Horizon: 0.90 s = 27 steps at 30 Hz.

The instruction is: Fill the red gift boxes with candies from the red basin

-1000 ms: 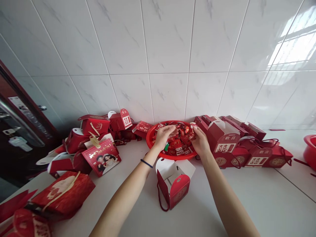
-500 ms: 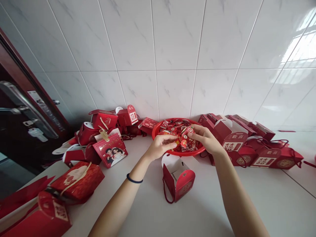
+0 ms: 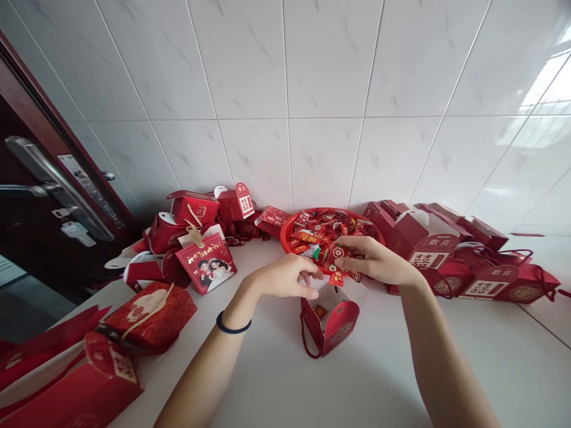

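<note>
Box: your open box [image 3: 341,333] stands upright on the desk [image 3: 366,380], just in front of the basin [image 3: 286,234]; a small red piece [image 3: 320,311] lies inside.
Left hand: your left hand [image 3: 301,277] hovers over the box's back left edge, thumb apart from loosely bent fingers.
Right hand: your right hand [image 3: 352,259] pinches a red packet [image 3: 337,260] over the basin's front rim.
Edges: the wall [image 3: 325,89] rises close behind the basin; the right boxes [image 3: 459,273] crowd its right side, near your right wrist.
Room: desk stretches toward you between your forearms, and another strip separates your left hand from the left boxes [image 3: 165,318].
Changed: half a second ago your left hand was at the basin's front; the red piece has since appeared in the box.
</note>
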Tool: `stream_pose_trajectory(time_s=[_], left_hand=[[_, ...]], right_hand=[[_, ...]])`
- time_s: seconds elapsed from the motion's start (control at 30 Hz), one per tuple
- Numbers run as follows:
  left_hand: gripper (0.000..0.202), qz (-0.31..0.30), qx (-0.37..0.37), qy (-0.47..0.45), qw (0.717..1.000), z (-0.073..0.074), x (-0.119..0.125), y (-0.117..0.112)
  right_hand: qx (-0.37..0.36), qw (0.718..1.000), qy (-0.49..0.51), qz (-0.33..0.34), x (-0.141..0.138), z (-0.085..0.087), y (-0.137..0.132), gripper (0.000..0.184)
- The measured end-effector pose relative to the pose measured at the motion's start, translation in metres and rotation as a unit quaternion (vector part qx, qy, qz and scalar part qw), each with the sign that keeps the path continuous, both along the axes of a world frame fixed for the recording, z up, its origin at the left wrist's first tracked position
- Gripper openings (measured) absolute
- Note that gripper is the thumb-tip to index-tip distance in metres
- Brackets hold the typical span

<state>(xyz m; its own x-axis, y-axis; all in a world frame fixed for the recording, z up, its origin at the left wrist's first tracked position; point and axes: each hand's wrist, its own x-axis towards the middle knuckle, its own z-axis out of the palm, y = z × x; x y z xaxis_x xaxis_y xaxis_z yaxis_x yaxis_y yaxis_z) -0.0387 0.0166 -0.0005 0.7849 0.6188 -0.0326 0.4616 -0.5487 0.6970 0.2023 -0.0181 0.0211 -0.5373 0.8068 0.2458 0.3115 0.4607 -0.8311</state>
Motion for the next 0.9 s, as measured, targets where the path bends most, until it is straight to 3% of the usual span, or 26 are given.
stream_pose_trajectory(time_s=[0.2,0.3,0.5,0.6,0.77,0.9], left_hand=[[0.029,-0.001,-0.091,-0.081,0.993,-0.002,0.007,-0.001],[0.022,0.019,-0.056,-0.06,0.996,-0.004,0.015,-0.003],[0.015,0.0,-0.004,-0.046,0.999,-0.007,0.015,-0.002],[0.019,0.033,-0.032,-0.121,0.992,-0.01,0.017,0.0],[0.034,0.077,-0.087,-0.295,0.948,-0.008,0.028,-0.006],[0.024,0.111,-0.091,-0.323,0.935,-0.006,0.032,-0.01]], right_hand=[[0.016,0.999,-0.017,0.039,-0.007,-0.004,0.003,0.022],[0.018,0.999,-0.017,0.023,-0.006,-0.005,0.004,0.025],[-0.007,0.998,0.039,-0.058,0.002,-0.004,0.002,0.034],[-0.019,0.993,0.077,-0.09,0.003,-0.003,0.001,0.032],[-0.039,0.994,0.076,-0.062,0.003,-0.001,0.001,0.031],[-0.018,0.995,0.071,-0.068,0.003,0.0,0.001,0.034]])
